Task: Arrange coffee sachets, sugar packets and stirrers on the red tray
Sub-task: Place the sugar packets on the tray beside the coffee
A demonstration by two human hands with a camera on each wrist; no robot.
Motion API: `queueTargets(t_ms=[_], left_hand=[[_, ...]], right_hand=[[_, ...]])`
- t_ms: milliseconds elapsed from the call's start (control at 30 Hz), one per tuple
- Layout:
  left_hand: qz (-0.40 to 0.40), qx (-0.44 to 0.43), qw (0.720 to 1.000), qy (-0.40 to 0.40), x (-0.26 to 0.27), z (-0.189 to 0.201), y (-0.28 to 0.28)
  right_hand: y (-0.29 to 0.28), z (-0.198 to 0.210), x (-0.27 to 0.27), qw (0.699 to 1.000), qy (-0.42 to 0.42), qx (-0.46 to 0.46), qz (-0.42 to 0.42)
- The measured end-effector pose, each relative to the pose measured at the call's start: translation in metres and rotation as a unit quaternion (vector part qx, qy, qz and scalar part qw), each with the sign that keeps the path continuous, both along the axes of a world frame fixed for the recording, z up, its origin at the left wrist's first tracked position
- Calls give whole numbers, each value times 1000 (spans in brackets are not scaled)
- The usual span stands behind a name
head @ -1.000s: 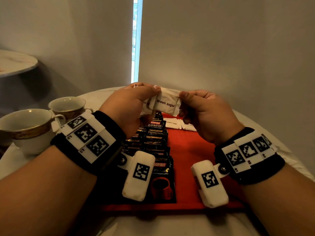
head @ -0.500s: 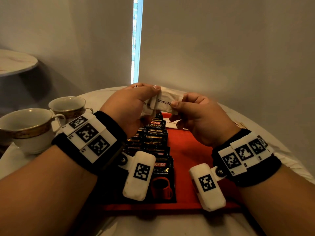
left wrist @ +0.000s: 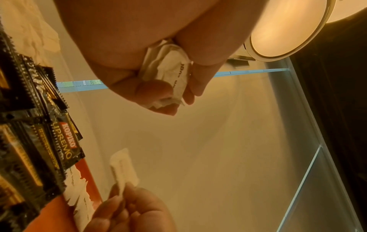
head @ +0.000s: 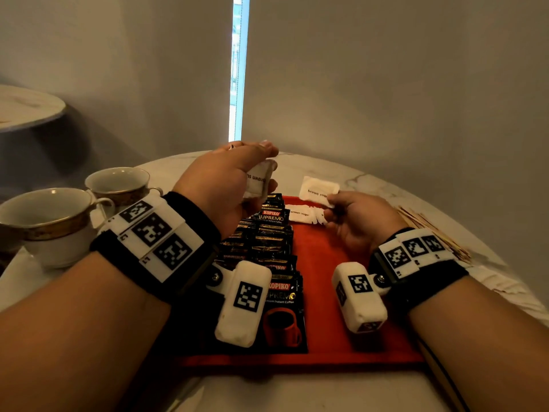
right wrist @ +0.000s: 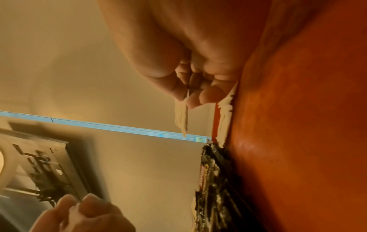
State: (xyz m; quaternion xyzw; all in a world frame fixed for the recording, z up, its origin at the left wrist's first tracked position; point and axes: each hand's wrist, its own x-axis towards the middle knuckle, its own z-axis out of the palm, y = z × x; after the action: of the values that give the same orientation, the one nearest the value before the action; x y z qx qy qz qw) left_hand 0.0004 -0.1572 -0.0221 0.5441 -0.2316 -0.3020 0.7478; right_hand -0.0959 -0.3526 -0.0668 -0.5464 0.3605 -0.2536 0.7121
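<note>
Pinching one sugar packet (head: pixel 318 189), right hand (head: pixel 358 223) hovers at tray's (head: pixel 332 295) one o'clock; left hand (head: pixel 225 185) grips a bunch of packets (head: pixel 258 182).

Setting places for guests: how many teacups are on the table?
2. Both white gold-rimmed teacups stand at the table's left edge: the nearer teacup and the farther teacup behind it. Others may sit outside the view.

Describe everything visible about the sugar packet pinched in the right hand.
The brown sugar packet is a small white paper rectangle with crimped edges and dark print reading "brown", the rest hidden. It looks flat and unopened. The right hand pinches its near edge between thumb and fingertips, holding it in the air beyond the far edge of the red tray, above the white packets on tray. Nothing else touches it.
</note>
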Motion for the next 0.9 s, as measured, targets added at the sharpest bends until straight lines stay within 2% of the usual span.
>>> queueTargets(t_ms=[200, 433, 533, 900], left_hand=[[0, -6, 1000, -4, 0, 1, 1], [-4, -11, 1000, -3, -3, 0, -1], [-5, -7, 1000, -5, -2, 0, -1], [-3, -6, 1000, 5, -1, -1, -2]], right_hand=[[0, -11, -1, 996, 75, -11, 48], [-4, -12, -2, 990, 112, -41, 75], [-2, -12, -2, 988, 112, -53, 90], [2, -14, 1, 991, 88, -89, 42]])
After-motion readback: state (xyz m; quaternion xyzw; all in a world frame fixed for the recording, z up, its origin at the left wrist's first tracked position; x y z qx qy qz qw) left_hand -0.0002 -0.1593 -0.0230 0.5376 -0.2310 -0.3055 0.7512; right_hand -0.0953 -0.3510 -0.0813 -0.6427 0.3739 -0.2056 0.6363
